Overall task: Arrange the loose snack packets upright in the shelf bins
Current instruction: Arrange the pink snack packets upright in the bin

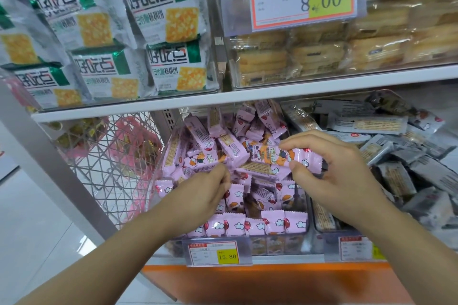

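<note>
Shop shelving, lower shelf: clear bin (280, 242) of pink packets (223, 141). Upright rows (260, 225) are seen along the bin's front edge; a loose heap is left toward its rear. One packet (272, 156) is pinched flat by the right hand (342, 171) above the heap, probably for turning upright. A second packet (200, 161) is gripped by the curled left hand (200, 193).

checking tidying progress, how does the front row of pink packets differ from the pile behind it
The front row stands upright, side by side at the front; the pile lies tilted and crossed. The front row's crimped tops line up level; the pile's packets point every way. Both share the pink balloon-and-cloud wrapper. The left hand pinches one packet, the right hand another.
</note>
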`<action>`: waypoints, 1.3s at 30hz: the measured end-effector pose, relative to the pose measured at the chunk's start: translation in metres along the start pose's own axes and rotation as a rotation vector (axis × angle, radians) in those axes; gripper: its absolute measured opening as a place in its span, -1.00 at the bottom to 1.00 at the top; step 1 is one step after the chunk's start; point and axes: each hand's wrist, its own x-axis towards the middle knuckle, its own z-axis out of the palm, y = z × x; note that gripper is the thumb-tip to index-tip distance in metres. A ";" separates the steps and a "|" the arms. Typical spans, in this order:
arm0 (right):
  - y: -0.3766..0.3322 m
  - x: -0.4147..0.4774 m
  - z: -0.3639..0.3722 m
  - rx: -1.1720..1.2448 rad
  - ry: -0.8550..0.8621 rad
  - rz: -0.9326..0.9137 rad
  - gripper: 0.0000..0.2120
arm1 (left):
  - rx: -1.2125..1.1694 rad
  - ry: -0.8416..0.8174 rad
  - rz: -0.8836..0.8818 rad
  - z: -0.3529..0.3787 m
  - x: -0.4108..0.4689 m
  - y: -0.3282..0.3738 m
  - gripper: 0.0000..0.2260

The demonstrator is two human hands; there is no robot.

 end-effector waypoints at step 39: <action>-0.001 -0.002 -0.005 0.033 -0.022 0.013 -0.78 | 0.096 -0.278 -0.015 -0.025 0.013 0.003 -0.80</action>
